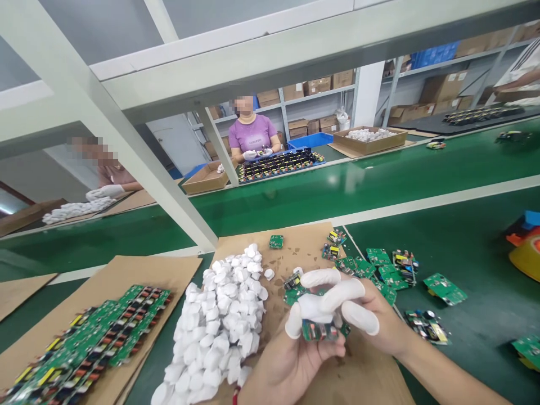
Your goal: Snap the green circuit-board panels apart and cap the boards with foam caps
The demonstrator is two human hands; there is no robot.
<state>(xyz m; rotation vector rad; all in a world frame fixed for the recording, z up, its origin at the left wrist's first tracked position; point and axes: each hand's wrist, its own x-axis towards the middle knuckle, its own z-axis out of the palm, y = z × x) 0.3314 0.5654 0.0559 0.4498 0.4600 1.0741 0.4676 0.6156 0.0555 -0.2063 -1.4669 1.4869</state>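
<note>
My left hand (291,354), with a white finger cot on the thumb, grips a small green circuit board (318,331) from below. A soft-looking white lump (314,308) lies against the board's upper side. Fingers of my right hand (356,301), also in white finger cots, curl over that lump and press it to the board. Left of my hands, a large pile of similar white lumps (228,304) covers part of a cardboard sheet (363,377). Just behind my fingers are more boards (295,281), partly hidden.
Loose circuit boards (383,270) lie scattered at right. Rows of boards (93,337) rest on cardboard at left. A yellow round object (527,256) stands at the right edge. Beyond a green conveyor belt (287,197), co-workers (253,132) work behind a slanted metal post (139,152).
</note>
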